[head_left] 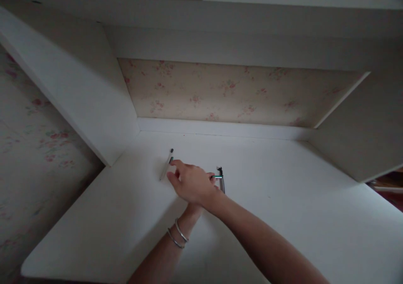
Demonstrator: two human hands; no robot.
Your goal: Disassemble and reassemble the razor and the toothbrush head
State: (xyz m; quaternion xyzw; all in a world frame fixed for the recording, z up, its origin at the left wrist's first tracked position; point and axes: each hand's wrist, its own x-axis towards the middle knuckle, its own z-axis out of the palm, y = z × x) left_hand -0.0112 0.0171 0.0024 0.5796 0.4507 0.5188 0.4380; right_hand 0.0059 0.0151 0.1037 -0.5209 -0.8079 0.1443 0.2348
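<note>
My right hand [189, 182] reaches across a white desk top [283, 200], fingers stretched out and apart. Its index fingertip is at a thin white pen [166, 165] with a dark tip that lies slanted on the desk; nothing is gripped. My left hand [192, 210], with two silver bangles [178, 235] on the wrist, lies under the right wrist and its fingers are hidden. Just right of the hands, a silvery pen-like thing [221, 181] with a black end and a green bit pokes out; whether the left hand holds it does not show.
The desk sits in a white alcove with side panels [94, 103] left and right and a flowered back wall [233, 93]. A white shelf [252, 19] runs overhead. Flowered wallpaper [34, 149] shows beyond the desk's left edge.
</note>
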